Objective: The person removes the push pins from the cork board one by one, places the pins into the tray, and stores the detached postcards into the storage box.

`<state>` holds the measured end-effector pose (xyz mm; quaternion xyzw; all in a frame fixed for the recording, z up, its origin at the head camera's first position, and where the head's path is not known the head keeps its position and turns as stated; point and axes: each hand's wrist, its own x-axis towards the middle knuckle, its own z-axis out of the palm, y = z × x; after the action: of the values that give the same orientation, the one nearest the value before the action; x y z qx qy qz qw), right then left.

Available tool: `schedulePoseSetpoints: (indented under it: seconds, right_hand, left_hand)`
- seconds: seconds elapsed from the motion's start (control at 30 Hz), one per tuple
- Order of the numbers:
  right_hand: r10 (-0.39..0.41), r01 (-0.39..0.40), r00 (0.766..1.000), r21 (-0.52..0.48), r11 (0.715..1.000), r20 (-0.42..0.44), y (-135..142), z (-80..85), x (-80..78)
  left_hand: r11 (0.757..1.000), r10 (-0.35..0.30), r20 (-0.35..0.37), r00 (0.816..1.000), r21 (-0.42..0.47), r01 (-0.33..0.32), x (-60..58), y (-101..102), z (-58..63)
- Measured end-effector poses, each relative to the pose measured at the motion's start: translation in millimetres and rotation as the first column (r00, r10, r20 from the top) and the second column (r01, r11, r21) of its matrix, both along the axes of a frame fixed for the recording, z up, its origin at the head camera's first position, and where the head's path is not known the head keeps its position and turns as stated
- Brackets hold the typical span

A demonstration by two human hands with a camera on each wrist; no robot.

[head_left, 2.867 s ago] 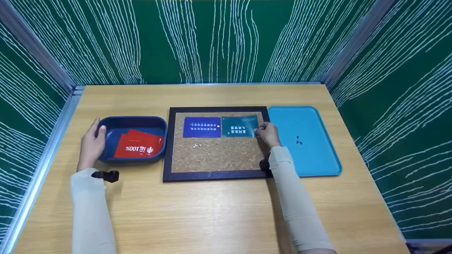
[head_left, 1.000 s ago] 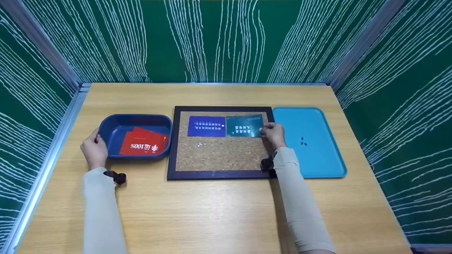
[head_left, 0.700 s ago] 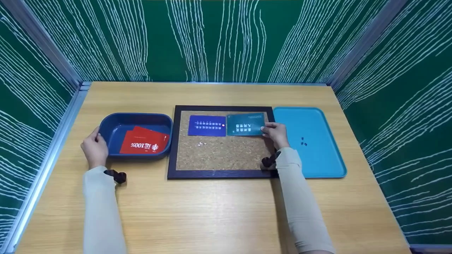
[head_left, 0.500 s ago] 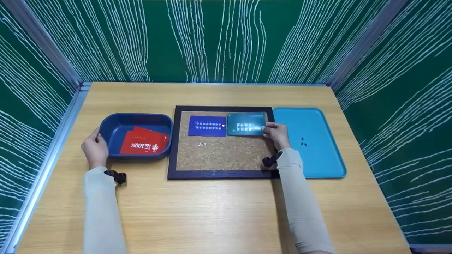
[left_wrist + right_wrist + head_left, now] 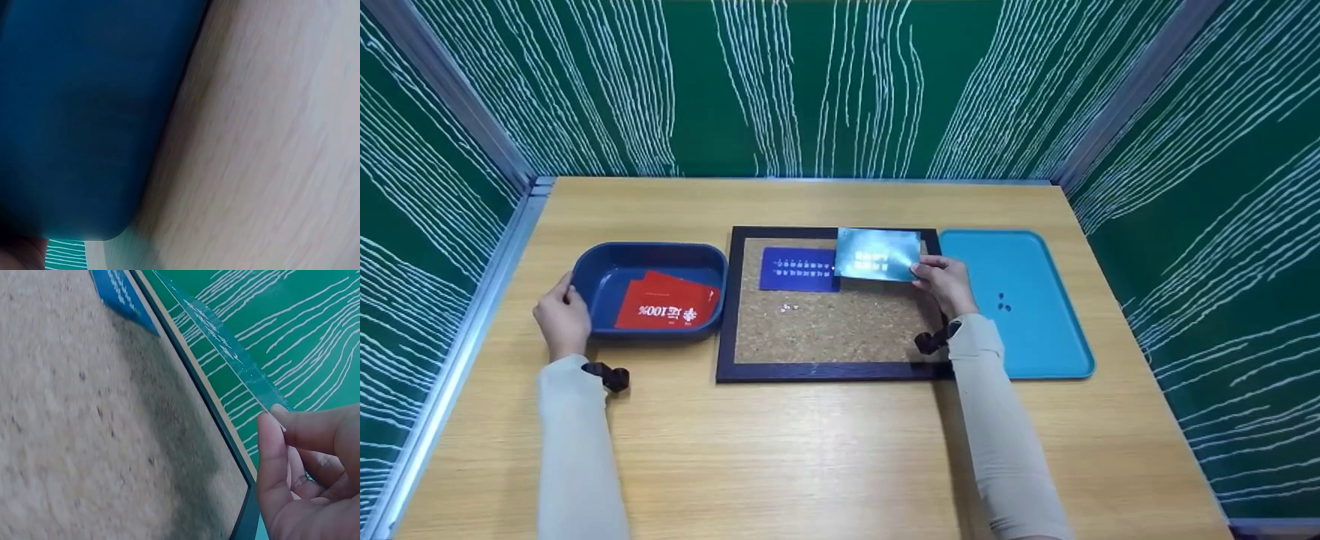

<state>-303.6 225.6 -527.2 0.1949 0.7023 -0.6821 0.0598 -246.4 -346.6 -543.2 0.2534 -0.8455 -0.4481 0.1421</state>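
My right hand (image 5: 946, 285) pinches a glossy green card (image 5: 877, 251) by its near right corner. The card is raised and tilted over the top of the framed corkboard (image 5: 810, 337). In the right wrist view, thumb and finger grip the card (image 5: 242, 363) nearly edge-on, its shadow on the cork. A purple card (image 5: 799, 274) lies on the board, with a small bright dot at its right edge. My left hand (image 5: 561, 321) holds the left end of a dark blue bin (image 5: 604, 292), partly hidden behind its wall in the left wrist view. Red cards (image 5: 667, 306) lie in the bin.
A turquoise tray (image 5: 1042, 330) adjoins the board's right side, with several small dark bits (image 5: 1003, 302) on it. Small clear bits (image 5: 789, 308) lie on the cork. Green walls with white lines enclose the wooden table (image 5: 810, 450) at the back and sides.
My right hand has lifted the green card off the cork and tilted it up, moving it slightly away from me. My left fingers, straighter at first, have curled at the bin's edge.
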Motion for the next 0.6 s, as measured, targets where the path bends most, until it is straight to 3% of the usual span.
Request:
schedulePoseSetpoints:
  seconds: [0.17, 0.4, 0.6]
  right_hand:
    - [0.028, -0.028, 0.999, -0.027, 0.999, -0.023, -8, 5.1, 1.1]
    - [0.08, -0.08, 0.997, -0.013, 0.997, -0.011, -23, 13.2, 3.3]
    - [0.118, -0.118, 0.993, 0.001, 0.993, 0.008, -39, 19.4, 4.0]
  left_hand:
    - [1.0, 0.0, 0.008, 1.0, 0.006, 0.0, 0.6, -1, -1.0]
    - [0.999, 0.017, -0.067, 0.998, -0.048, -0.02, 0.0, 1, -3.9]
    - [1.0, 0.009, -0.041, 0.999, -0.021, -0.01, 0.0, 0, -2.9]
